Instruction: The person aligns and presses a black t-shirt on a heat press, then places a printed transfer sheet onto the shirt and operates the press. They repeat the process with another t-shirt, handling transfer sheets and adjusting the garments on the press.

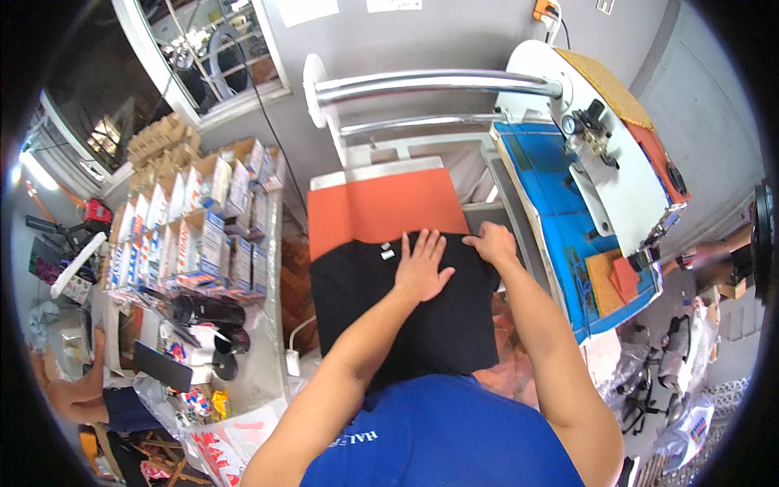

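A black shirt (365,312) is spread over an orange pad (381,203) on the bed of a press, its neck edge lying across the pad. Small white labels (387,252) show near the neckline. My left hand (422,266) lies flat on the upper part of the shirt, fingers spread. At the shirt's upper right edge, my right hand (494,245) is closed, thumb pointing inward along the cloth and fingers curled around the edge. The undersides of those fingers are hidden. The shirt's lower part hangs toward my body.
Chrome bars (438,84) run behind the pad to a white press housing (560,97) with a pressure gauge (572,124). A blue-covered platform (552,203) stands at right. On the left, a table carries several cardboard boxes (203,243) and a black cylinder (203,310). Other people's limbs show at both sides.
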`<move>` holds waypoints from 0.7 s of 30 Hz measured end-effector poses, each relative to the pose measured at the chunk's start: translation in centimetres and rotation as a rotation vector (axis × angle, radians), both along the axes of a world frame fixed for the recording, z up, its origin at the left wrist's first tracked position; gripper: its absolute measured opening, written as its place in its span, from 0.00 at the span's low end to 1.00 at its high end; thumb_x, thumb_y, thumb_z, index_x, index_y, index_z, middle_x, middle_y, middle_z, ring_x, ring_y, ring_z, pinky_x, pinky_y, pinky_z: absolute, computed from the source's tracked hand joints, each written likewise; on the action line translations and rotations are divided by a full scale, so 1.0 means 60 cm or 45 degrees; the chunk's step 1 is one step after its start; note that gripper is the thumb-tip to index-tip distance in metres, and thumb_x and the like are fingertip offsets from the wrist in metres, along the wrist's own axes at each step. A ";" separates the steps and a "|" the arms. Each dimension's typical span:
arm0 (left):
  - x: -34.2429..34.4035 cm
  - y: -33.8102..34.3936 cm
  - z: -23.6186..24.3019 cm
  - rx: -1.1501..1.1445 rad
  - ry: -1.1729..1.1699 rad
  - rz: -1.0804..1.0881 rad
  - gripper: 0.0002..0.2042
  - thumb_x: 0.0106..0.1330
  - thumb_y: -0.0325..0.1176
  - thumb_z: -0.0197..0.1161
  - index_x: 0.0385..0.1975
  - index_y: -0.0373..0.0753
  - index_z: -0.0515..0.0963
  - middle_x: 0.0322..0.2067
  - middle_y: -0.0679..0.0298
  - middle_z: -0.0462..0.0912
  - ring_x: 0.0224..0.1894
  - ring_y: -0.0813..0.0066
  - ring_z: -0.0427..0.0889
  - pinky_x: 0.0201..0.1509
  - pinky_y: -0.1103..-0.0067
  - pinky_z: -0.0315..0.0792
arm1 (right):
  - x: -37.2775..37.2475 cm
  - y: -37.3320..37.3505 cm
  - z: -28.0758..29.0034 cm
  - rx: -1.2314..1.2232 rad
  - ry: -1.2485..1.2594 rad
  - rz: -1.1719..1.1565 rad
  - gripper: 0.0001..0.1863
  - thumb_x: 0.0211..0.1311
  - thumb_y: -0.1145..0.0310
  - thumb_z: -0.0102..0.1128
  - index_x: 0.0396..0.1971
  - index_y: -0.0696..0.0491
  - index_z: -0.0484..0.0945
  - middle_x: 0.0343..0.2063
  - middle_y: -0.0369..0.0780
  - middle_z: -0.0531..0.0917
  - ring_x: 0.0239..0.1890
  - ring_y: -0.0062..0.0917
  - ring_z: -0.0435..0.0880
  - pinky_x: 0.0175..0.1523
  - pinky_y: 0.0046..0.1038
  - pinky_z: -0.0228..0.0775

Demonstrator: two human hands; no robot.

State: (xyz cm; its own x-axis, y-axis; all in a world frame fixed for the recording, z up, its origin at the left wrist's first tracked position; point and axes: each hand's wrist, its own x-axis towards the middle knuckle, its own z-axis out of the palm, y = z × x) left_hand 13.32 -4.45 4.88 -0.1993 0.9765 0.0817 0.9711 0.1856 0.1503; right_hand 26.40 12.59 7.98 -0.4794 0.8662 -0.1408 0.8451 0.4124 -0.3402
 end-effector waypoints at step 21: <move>-0.002 -0.018 0.021 0.361 0.031 -0.167 0.31 0.63 0.53 0.60 0.60 0.37 0.72 0.64 0.51 0.67 0.68 0.47 0.60 0.69 0.45 0.51 | 0.484 -0.439 -0.263 -0.635 0.372 -0.760 0.27 0.64 0.48 0.55 0.48 0.58 0.81 0.46 0.47 0.84 0.48 0.36 0.84 0.51 0.35 0.74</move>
State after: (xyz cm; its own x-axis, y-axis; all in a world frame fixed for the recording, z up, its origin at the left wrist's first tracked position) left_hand 13.20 -5.53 6.17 -0.0679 0.9313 0.3579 0.9879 0.0127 0.1545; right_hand 55.44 -13.76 -7.82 -0.0358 0.8556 -0.5163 0.7231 -0.3345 -0.6044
